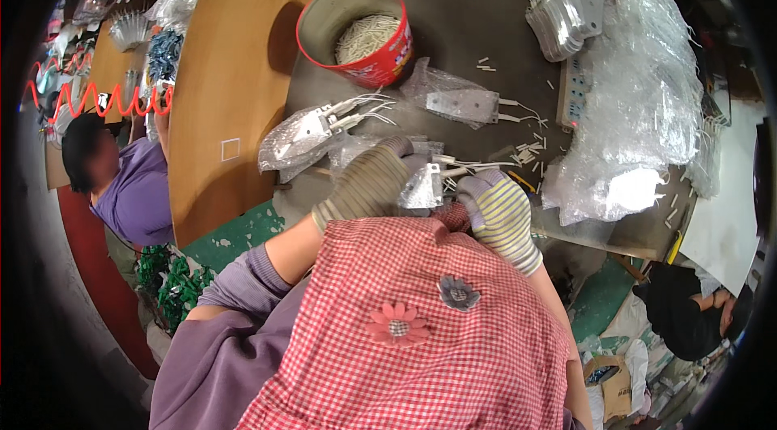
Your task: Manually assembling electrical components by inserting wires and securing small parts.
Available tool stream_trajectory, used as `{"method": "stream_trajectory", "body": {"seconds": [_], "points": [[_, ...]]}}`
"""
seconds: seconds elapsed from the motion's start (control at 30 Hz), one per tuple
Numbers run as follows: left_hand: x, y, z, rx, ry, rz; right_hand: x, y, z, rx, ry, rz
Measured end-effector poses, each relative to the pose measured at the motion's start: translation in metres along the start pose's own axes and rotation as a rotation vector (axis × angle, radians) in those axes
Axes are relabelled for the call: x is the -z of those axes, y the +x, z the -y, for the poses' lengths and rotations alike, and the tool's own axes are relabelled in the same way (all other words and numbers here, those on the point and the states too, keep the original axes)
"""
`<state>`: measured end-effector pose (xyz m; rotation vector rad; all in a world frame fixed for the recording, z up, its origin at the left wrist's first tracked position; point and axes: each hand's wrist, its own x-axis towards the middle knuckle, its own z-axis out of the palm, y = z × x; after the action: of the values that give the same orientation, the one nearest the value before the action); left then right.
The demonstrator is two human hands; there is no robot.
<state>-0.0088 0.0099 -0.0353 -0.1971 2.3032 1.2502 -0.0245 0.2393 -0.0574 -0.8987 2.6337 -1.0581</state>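
Near the middle of the frame the left hand (368, 185), in a brown striped glove, and the right hand (499, 215), in a purple and yellow striped glove, meet over a small grey metal plate (422, 187). The left fingers curl shut on the plate's left edge. The right fingers bend in against its right side, but whether they clamp it cannot be told. White leads (465, 165) run out of the plate to the right, above the right hand.

Just above the hands lie two bagged plates (301, 137) (457, 100) on the dark table (453, 17). A red tin (358, 29) of white sticks stands at upper centre. A stack of plates (566, 13) sits at upper right beside a heap of clear bags (639, 122). Another person in purple (129, 187) sits at left, beyond a curved wooden board (227, 65).
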Motion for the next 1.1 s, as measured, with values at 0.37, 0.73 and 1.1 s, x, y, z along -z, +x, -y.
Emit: {"method": "stream_trajectory", "body": {"seconds": [0.37, 0.73, 1.1], "points": [[-0.003, 0.002, -0.014, -0.297, 0.484, 0.004, 0.015, -0.014, -0.008, -0.552, 0.970, 0.002], [-0.004, 0.094, -0.038, -0.501, 0.646, -0.114, -0.006, -0.025, -0.045, -0.830, 1.462, -0.477], [-0.012, 0.115, -0.018, -0.587, 0.798, -0.207, -0.020, -0.049, -0.044, -0.828, 1.437, -0.317]]}}
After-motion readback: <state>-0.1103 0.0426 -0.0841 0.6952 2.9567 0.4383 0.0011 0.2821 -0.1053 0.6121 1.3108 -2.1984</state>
